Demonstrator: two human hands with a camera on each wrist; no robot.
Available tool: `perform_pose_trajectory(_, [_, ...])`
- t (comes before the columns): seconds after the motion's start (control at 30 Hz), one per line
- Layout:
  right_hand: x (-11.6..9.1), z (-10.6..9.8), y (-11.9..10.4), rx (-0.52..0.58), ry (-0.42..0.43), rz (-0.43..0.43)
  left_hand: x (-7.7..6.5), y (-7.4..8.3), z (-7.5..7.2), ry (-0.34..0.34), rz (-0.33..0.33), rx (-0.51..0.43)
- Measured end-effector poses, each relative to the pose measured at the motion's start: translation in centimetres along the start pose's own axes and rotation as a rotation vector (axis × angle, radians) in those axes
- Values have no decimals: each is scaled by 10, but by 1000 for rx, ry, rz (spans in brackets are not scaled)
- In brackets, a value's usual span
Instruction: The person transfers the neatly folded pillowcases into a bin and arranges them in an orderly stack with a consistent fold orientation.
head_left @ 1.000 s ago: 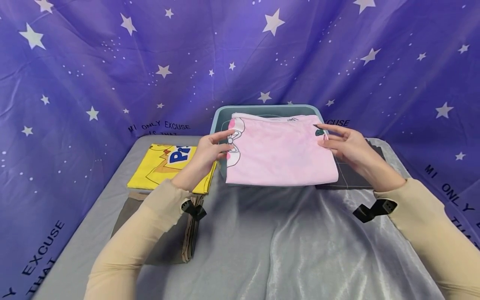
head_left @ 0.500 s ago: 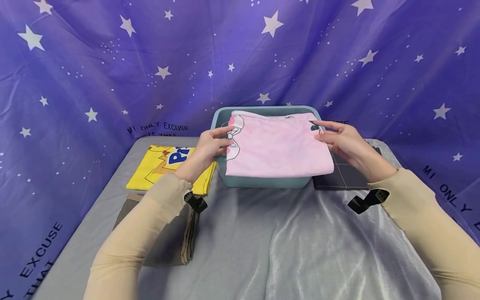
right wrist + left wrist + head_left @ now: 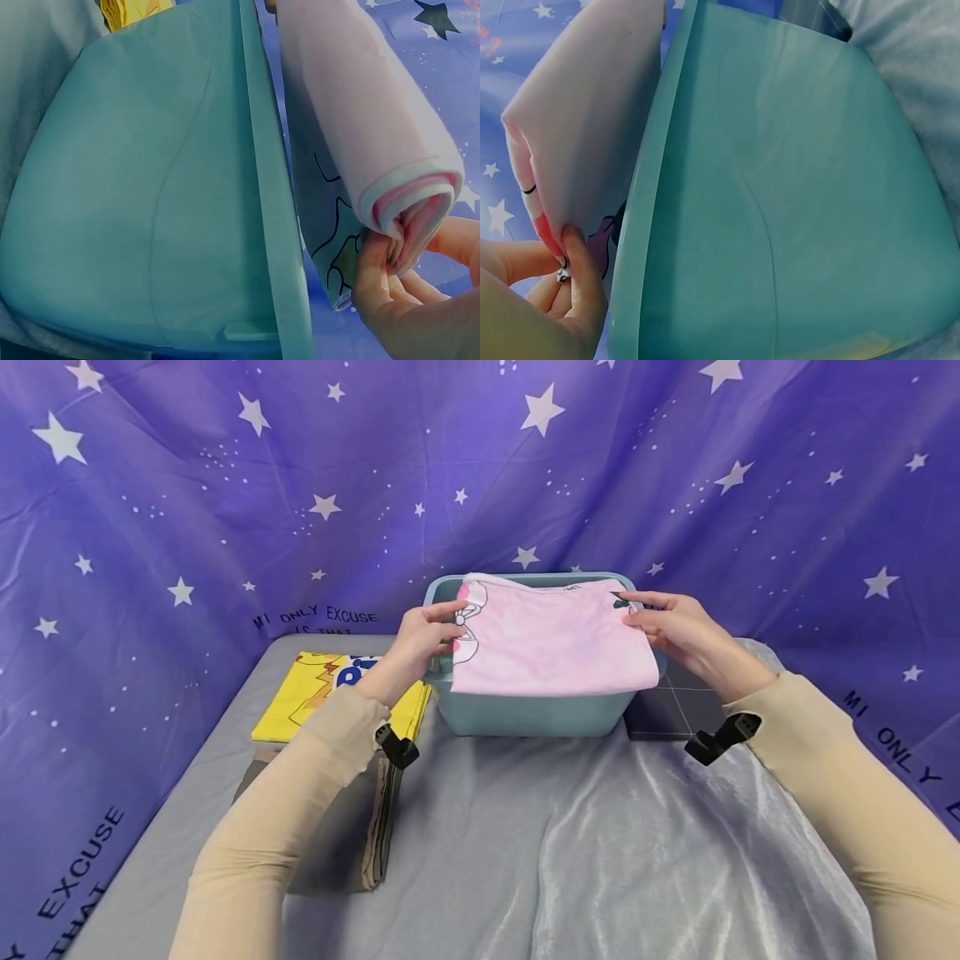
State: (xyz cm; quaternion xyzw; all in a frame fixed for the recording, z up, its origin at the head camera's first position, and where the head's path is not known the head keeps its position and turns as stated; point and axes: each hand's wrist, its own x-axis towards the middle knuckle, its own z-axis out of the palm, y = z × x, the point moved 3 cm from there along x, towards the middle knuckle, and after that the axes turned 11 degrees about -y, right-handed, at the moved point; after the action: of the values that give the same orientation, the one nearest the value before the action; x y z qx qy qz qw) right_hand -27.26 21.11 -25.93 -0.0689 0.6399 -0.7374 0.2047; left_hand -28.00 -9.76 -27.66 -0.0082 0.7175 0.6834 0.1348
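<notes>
A folded pink cloth [image 3: 555,639] with a printed white bow on its left part is held level above the blue-green plastic tub [image 3: 532,717]. My left hand [image 3: 416,645] pinches its left edge between thumb and fingers. At the opposite edge my right hand [image 3: 681,628] pinches it the same way. In the right wrist view the rolled layers of the cloth [image 3: 375,112] show at its end, just beyond the tub's rim [image 3: 274,225]. The left wrist view has the cloth [image 3: 592,112] beside the tub wall [image 3: 795,180]. The tub's inside is mostly hidden beneath the cloth.
Left of the tub lies a folded yellow cloth [image 3: 292,697] with blue lettering. Nearer stands a brown folded stack [image 3: 341,835]. A dark folded cloth [image 3: 660,714] with thin lines lies to the right. Grey fabric [image 3: 510,843] covers the table, and a purple starry curtain [image 3: 405,435] hangs behind.
Both hands have moved the pink cloth away from me and slightly up in the view, over the tub. More of the tub's front wall now shows beneath it.
</notes>
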Motion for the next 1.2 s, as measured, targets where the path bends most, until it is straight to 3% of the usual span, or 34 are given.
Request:
perform_pose_trajectory(0.27, [7,-1,-6,29,2,13,9,4,-2,20,12,17])
perform_pose_trajectory(1.2, [32,2,-14,-68,42,137,31,7,-8,71,-13,73])
